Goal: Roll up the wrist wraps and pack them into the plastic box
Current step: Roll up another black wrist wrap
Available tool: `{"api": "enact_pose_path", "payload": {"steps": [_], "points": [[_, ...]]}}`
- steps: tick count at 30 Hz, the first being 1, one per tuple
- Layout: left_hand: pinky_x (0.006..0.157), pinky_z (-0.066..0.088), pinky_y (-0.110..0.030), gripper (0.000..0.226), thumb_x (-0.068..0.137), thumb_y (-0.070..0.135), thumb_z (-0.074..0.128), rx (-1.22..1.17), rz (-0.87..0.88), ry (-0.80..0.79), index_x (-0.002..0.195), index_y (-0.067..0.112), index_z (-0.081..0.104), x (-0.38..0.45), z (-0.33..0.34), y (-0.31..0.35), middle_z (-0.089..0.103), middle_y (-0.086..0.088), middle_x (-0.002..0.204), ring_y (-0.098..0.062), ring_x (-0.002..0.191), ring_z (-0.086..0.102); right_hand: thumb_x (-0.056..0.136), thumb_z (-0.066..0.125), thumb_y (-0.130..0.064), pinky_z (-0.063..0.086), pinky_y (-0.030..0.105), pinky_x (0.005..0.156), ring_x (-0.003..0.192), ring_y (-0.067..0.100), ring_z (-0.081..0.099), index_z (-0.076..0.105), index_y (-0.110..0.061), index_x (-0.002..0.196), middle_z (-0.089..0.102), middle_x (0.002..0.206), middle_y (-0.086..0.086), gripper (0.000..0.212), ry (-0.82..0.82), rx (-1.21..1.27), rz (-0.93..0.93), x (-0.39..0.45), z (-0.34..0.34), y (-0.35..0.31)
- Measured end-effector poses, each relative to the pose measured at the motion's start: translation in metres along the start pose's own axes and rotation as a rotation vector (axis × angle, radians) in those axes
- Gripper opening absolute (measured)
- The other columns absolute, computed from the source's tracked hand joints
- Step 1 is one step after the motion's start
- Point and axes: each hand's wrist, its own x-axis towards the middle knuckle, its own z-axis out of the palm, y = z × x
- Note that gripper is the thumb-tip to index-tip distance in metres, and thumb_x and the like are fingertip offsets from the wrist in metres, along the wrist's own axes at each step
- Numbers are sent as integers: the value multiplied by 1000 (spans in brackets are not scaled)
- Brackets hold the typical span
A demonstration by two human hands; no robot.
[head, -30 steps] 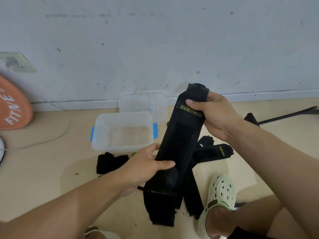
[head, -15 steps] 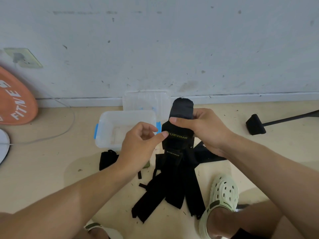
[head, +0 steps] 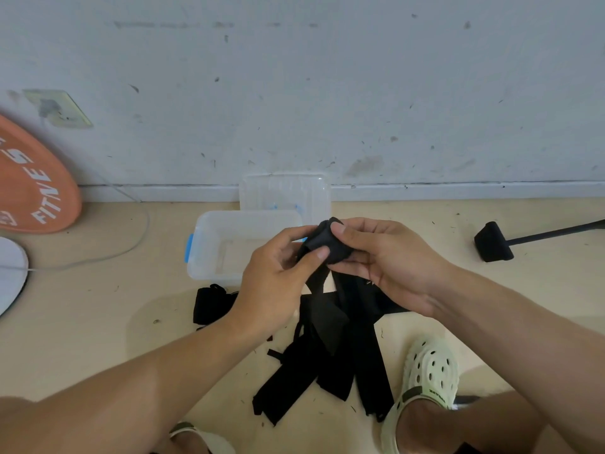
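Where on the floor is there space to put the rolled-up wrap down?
Bare floor lies left of the plastic box, below the grey cable. More shows between the right hand and the black stand foot. It is crowded under both hands, where loose black wraps sprawl beside the pale shoe.

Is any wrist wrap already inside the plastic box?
No, the plastic box shows only its bare clear bottom, while both hands hold the wrist wrap above the floor beside it.
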Motion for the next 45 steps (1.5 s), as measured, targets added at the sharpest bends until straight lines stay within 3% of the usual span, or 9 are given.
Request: {"api": "enact_pose_path", "payload": {"steps": [4, 9, 16, 20, 23, 32, 35, 41, 45], "points": [[82, 60, -22, 22, 105, 23, 55, -50, -18, -38, 122, 24, 69, -1, 1, 5, 80, 1, 100, -12, 95, 77, 95, 69, -14, 62, 26, 84, 107, 29, 72, 76, -5, 113, 77, 112, 14, 22, 13, -83, -17, 0, -2, -1], [74, 59, -20, 26, 108, 26, 50, -58, -36, -69, 123, 21, 70, -1, 1, 5, 80, 2, 100, -11, 94, 76, 87, 78, -7, 61, 22, 72, 82, 19, 75, 76, -5, 106, 80, 95, 12, 19, 98, -270, -114, -3, 0, 0], [86, 61, -26, 30, 110, 28, 46, -28, -63, -95, 121, 20, 72, 0, 1, 3, 80, -1, 105, -13, 100, 76, 70, 94, -30, 47, 18, 58, 56, 1, 53, 70, -25, 96, 65, 75, -9, 35, 327, -729, -313, 0, -1, 5], [80, 59, -19, 31, 110, 30, 46, -33, -88, -103, 117, 22, 74, 0, 0, 5, 80, -1, 104, -12, 99, 76, 71, 92, -38, 43, 10, 61, 63, 0, 54, 69, -36, 90, 65, 79, -17, 30, 266, -861, -343, 1, -6, 0], [82, 60, -22, 28, 108, 32, 48, -52, -106, -118, 118, 22, 73, 1, 1, 5, 79, -3, 105, -14, 99, 76, 77, 89, -30, 42, 7, 62, 61, -4, 55, 71, -28, 84, 65, 69, -25, 19, 202, -795, -349, 1, -6, 1], [101, 57, -41, 28, 102, 15, 62, -136, -157, -178, 129, 23, 67, 4, -1, 3, 80, 0, 108, -16, 105, 76, 86, 83, -21, 53, 21, 66, 72, 20, 68, 75, -22, 90, 77, 88, 6, 9, 176, -653, -341, 1, -7, -1], [101, 57, -44, 25, 101, 17, 64, -131, -183, -156, 125, 24, 69, 4, -1, 3, 80, -1, 106, -17, 103, 76, 86, 82, -21, 54, 27, 71, 72, 19, 66, 77, -29, 93, 77, 92, 1, 12, 143, -694, -379, 1, -8, -3], [102, 56, -45, 21, 101, 22, 64, -168, -269, -143, 118, 22, 76, 7, -3, 3, 79, 0, 111, -19, 110, 73, 87, 81, -12, 42, 12, 58, 54, 4, 51, 75, -29, 86, 67, 68, -24, 17, 118, -692, -476, 0, -9, -2], [88, 57, -35, 24, 103, 19, 58, -310, -312, -189, 119, 14, 75, 7, -3, 10, 78, -6, 114, -18, 106, 73, 86, 82, -10, 53, 33, 64, 68, 25, 62, 78, -32, 84, 70, 75, -1, 22, 187, -724, -574, 1, -11, 2]]}}
